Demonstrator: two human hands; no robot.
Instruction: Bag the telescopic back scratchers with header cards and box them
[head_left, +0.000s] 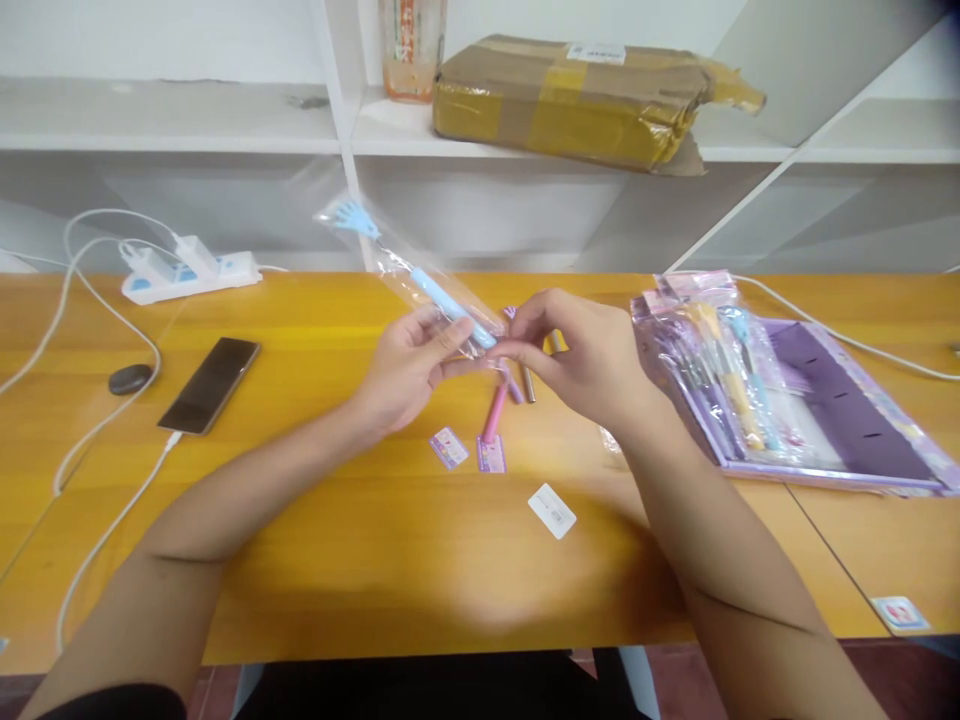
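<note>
A light blue back scratcher (444, 296) with a hand-shaped head lies inside a clear plastic bag (397, 258), tilted up to the left above the table. My left hand (409, 365) is closed round the bagged handle, thumb on top. At the bag's lower right end, my right hand (581, 345) pinches the plastic. Behind and below my hands, a pink handle (494, 412), a purple one (513, 385) and a metal rod (529, 385) lie on the table, partly hidden. Small printed cards, a purple card (449, 448) and a white card (553, 511), lie nearer me.
At right stands a purple open box (862, 400) with several bagged scratchers (724, 375) in it. A phone (210, 386) on a cable, a dark mouse-like object (130, 379) and a power strip (191, 277) are at left. A taped carton (570, 100) sits on the shelf.
</note>
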